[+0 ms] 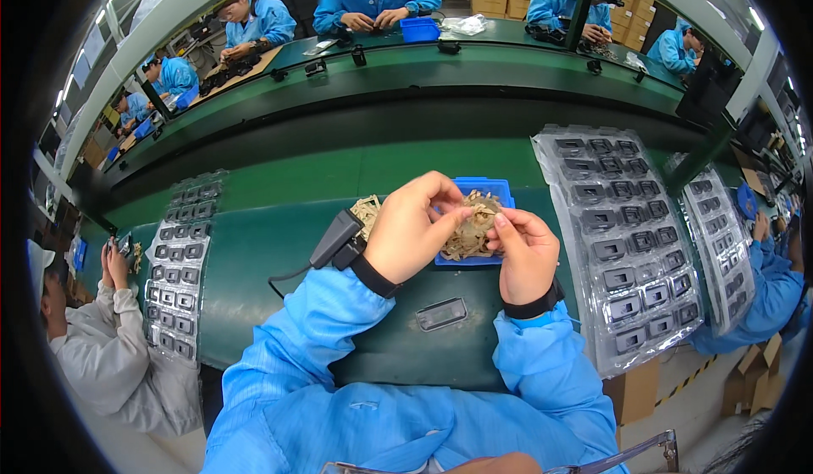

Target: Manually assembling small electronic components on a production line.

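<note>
My left hand (412, 228) and my right hand (525, 249) meet over a small blue bin (491, 188) on the green bench. Both pinch a tangled clump of thin tan strips (471, 228) held just above the bin. A black device (337, 238) with a cable is strapped at my left wrist; a black band circles my right wrist. More tan strips (367, 211) lie beside the bin behind my left hand. A small dark rectangular part (441, 313) lies on the bench in front of me, between my forearms.
Clear plastic trays of dark parts (622, 237) lie to my right, another tray (179, 271) to my left. A person in grey (110, 338) works at my left, one in blue (766, 279) at my right. Several workers sit across the far green bench (406, 59).
</note>
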Action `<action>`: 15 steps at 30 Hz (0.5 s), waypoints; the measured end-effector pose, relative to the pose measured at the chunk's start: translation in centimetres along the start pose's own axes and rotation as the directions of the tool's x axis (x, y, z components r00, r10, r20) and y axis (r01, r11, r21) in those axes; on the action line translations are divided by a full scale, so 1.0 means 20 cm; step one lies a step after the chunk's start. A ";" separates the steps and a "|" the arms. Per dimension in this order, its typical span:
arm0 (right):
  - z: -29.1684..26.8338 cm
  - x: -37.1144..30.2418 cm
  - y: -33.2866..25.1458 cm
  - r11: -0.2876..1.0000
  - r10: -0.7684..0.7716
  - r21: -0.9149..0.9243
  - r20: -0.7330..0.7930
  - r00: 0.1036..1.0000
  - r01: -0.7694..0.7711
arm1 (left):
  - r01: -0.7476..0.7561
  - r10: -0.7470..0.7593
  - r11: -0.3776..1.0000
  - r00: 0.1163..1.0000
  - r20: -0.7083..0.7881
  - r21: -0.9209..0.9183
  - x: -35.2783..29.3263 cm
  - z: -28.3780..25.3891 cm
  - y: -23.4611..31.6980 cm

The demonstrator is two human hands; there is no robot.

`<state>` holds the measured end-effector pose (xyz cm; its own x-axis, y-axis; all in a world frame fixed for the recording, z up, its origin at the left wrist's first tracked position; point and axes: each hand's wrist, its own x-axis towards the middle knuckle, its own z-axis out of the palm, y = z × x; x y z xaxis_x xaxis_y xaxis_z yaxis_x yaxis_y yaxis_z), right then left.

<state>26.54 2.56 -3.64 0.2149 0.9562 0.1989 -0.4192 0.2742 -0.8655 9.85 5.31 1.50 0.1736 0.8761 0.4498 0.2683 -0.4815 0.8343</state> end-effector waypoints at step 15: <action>0.02 0.00 -0.02 0.188 -0.580 -0.669 0.515 0.631 0.719 | 0.251 -0.205 0.921 0.963 0.176 -0.299 -0.14 0.07 -0.09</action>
<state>26.33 2.50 -3.15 -0.0753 0.4971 0.8644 0.6656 0.6705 -0.3276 10.24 3.73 -1.61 0.2793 0.9379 0.2058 0.0075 -0.2164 0.9763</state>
